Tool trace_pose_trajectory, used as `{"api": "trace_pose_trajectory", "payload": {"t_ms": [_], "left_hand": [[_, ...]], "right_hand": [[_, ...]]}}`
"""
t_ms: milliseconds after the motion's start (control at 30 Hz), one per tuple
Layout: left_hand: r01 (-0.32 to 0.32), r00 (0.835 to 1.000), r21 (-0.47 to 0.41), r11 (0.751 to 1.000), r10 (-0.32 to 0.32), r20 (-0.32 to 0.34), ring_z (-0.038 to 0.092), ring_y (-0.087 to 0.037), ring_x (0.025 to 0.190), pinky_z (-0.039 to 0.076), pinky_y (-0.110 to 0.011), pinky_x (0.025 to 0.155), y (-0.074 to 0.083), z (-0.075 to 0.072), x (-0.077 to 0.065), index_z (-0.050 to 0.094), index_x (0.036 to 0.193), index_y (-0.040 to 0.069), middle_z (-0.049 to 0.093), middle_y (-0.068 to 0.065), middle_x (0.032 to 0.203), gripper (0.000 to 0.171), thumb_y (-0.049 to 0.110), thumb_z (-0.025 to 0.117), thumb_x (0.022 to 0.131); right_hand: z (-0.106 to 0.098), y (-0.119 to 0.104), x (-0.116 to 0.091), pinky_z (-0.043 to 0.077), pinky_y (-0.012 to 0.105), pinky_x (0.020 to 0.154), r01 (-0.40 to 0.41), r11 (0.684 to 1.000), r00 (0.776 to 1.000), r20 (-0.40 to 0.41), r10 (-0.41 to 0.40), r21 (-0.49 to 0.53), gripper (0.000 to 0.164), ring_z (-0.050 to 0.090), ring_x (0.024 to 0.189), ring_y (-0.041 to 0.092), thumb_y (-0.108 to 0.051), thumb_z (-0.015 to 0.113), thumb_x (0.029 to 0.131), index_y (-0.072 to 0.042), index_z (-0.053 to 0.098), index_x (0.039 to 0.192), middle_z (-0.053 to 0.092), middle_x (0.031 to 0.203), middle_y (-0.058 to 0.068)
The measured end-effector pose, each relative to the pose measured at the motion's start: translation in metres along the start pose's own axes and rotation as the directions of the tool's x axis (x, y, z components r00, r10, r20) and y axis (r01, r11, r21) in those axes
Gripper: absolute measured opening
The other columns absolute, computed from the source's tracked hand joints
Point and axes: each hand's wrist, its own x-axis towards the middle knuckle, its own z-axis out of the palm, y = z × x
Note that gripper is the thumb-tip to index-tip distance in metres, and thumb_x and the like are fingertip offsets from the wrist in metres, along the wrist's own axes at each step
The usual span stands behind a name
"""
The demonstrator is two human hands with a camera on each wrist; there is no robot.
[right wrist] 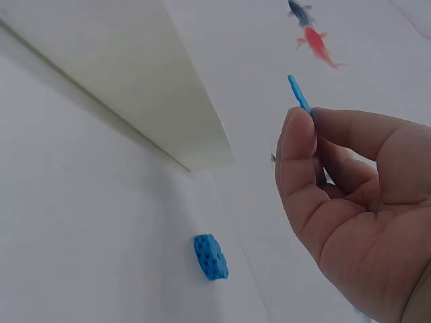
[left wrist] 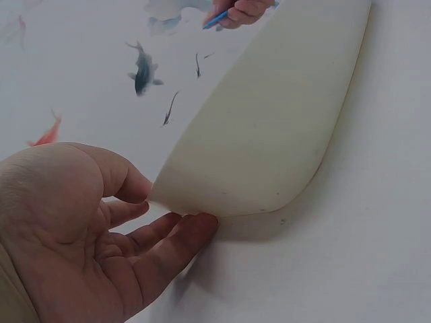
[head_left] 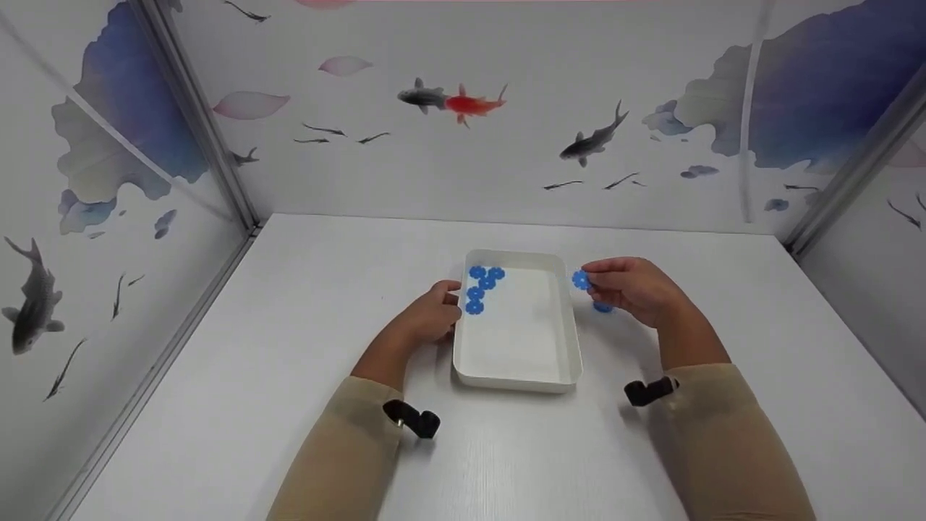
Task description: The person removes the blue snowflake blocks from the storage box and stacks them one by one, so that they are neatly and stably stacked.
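Observation:
A shallow white tray stands on the table. Several blue snowflake-shaped plastic discs lie in its far left part. My left hand grips the tray's left side; in the left wrist view, thumb and fingertips meet the wall at one end. Just right of the tray, my right hand pinches one blue snowflake disc by its edge, raised above the table. Below that hand is a small stack of blue discs, partly hidden by the fingers in the head view.
White panels printed with fish and lotus leaves enclose the table at the back and both sides. Metal posts mark the back corners. A black strap end sticks out from each sleeve cuff.

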Motion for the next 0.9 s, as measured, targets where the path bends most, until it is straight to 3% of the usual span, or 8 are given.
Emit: {"api": "trace_pose_trajectory", "payload": {"t_ms": [467, 767, 900], "left_hand": [[0.002, 1.000, 0.012, 1.000, -0.002, -0.006, 0.057, -0.027, 0.136, 0.050, -0.048, 0.118, -0.002, 0.000, 0.000, 0.034, 0.166, 0.028, 0.048, -0.007, 0.163, 0.062, 0.024, 0.052, 0.107], [0.005, 1.000, 0.032, 0.999, -0.005, -0.008, 0.057, -0.028, 0.138, 0.050, -0.048, 0.118, -0.001, -0.002, -0.002, 0.033, 0.166, 0.028, 0.048, -0.007, 0.164, 0.062, 0.025, 0.052, 0.107], [0.000, 1.000, 0.031, 1.000, 0.000, -0.004, 0.057, -0.028, 0.137, 0.049, -0.048, 0.118, -0.001, -0.002, -0.001, 0.034, 0.166, 0.027, 0.048, -0.008, 0.164, 0.062, 0.024, 0.052, 0.107]], "right_hand": [[-0.034, 0.034, 0.001, 0.060, 0.024, 0.099, -0.048, 0.999, 0.997, -0.066, 0.048, -0.007, 0.048, 0.071, 0.112, 0.016, -0.031, 0.071, 0.104, -0.007, 0.062, 0.145, 0.070, 0.127, 0.002], [-0.041, 0.051, 0.005, 0.059, 0.023, 0.099, -0.097, 0.995, 0.992, -0.086, 0.097, 0.004, 0.049, 0.069, 0.108, 0.014, -0.028, 0.068, 0.106, -0.008, 0.058, 0.149, 0.062, 0.138, 0.007], [-0.041, 0.055, 0.006, 0.060, 0.023, 0.097, -0.100, 0.995, 0.990, -0.100, 0.099, -0.009, 0.048, 0.069, 0.103, 0.014, -0.029, 0.068, 0.106, -0.007, 0.060, 0.148, 0.063, 0.135, 0.008]]}}
